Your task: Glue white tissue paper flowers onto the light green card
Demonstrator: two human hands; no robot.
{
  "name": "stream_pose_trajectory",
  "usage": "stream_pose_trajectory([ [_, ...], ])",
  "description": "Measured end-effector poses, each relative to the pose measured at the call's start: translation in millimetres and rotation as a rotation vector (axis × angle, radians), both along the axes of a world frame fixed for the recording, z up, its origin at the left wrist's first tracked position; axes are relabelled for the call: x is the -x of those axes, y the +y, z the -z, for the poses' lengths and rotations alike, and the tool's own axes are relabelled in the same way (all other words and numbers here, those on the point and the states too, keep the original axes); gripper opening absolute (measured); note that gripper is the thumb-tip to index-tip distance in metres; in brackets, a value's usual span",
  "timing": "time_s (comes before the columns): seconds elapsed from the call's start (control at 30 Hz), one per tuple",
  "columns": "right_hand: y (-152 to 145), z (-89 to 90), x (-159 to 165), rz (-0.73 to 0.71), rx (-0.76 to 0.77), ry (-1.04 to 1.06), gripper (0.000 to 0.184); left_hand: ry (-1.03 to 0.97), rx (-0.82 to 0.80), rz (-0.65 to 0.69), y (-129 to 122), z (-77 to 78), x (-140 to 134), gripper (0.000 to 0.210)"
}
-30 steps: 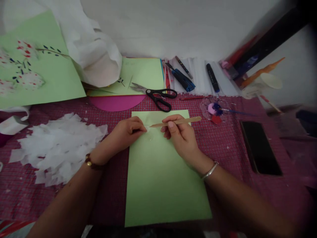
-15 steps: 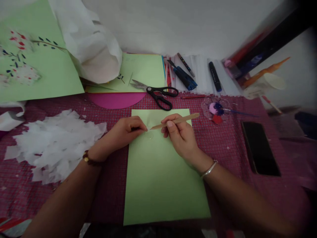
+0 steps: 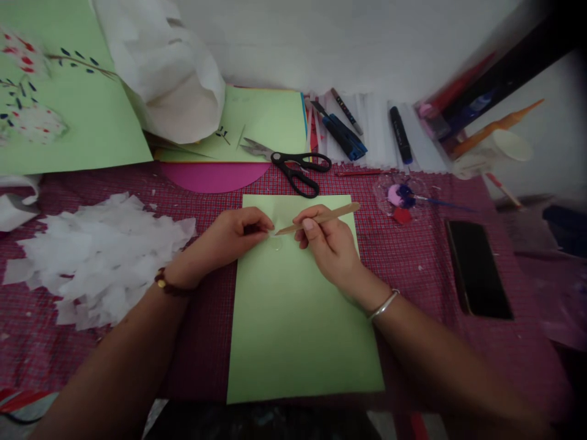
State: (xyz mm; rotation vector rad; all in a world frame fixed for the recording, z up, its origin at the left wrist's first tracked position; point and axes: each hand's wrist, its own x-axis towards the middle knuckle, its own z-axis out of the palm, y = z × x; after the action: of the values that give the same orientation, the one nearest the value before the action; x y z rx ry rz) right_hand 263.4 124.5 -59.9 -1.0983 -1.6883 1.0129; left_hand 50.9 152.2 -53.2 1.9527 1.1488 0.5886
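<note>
A pale green sheet of card (image 3: 302, 330) lies before me. Over its upper left part, my left hand (image 3: 238, 232) is closed in a pinch, with a tiny white scrap (image 3: 271, 233) just showing at the fingertips. My right hand (image 3: 328, 244) grips a flat wooden stick (image 3: 337, 212) like a pen. The stick's pointed end comes up close to the left fingertips; whether it touches the scrap I cannot tell. A small shiny wet-looking spot (image 3: 276, 244) shows on the card just below.
Left of the card lies a heap of white paper pieces (image 3: 105, 256). Beyond it are black-handled scissors (image 3: 298, 165), a blue cutter (image 3: 343, 137), a marker (image 3: 400, 135) and a paint palette (image 3: 398, 195). A phone (image 3: 478, 269) lies to the right; a decorated green sheet (image 3: 92, 134) stands at left.
The whole view has shifted slightly. The stick's tip has come a little nearer my left fingertips, where the white scrap shows more. Both hands keep their grip.
</note>
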Motion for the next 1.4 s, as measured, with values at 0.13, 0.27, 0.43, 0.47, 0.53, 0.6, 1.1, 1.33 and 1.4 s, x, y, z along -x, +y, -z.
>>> stream_pose_trajectory([
  [0.13, 0.1, -1.3, 0.3, -0.012, -0.021, -0.035, 0.022, -0.035, 0.038, -0.076, -1.1, 2.7, -2.8, 0.013],
  [0.27, 0.5, -1.5, 0.6, -0.016, -0.043, -0.069, 0.022, -0.022, 0.025, -0.119, -1.6, 4.5, -5.0, 0.013],
  [0.43, 0.4, -0.6, 1.3, -0.026, -0.048, -0.080, 0.020, -0.040, 0.018, -0.148, -1.5, 6.5, -6.9, 0.014],
  [0.47, 0.0, -0.7, 1.2, -0.018, -0.042, -0.065, 0.020, -0.039, 0.021, -0.150, -1.4, 6.8, -7.0, 0.014],
  [0.53, -1.4, -1.4, 0.1, 0.030, -0.023, -0.005, 0.021, -0.031, 0.023, -0.149, -1.0, 7.2, -6.8, 0.014],
  [0.6, -2.9, -2.1, -1.9, 0.103, -0.013, 0.063, 0.023, -0.020, 0.012, -0.138, -0.6, 7.3, -6.2, 0.014],
  [1.1, -2.7, -0.2, 0.9, 0.087, -0.022, -0.081, 0.023, -0.096, -0.027, -0.138, 1.1, 14.7, -9.5, 0.014],
  [1.33, -1.7, 2.2, 2.5, 0.022, -0.026, -0.058, 0.018, -0.107, -0.011, -0.143, 2.3, 13.4, -16.0, 0.008],
  [1.4, -0.8, 2.4, 2.2, 0.015, -0.026, -0.062, 0.019, -0.112, -0.006, -0.146, 2.8, 12.6, -16.6, 0.008],
])
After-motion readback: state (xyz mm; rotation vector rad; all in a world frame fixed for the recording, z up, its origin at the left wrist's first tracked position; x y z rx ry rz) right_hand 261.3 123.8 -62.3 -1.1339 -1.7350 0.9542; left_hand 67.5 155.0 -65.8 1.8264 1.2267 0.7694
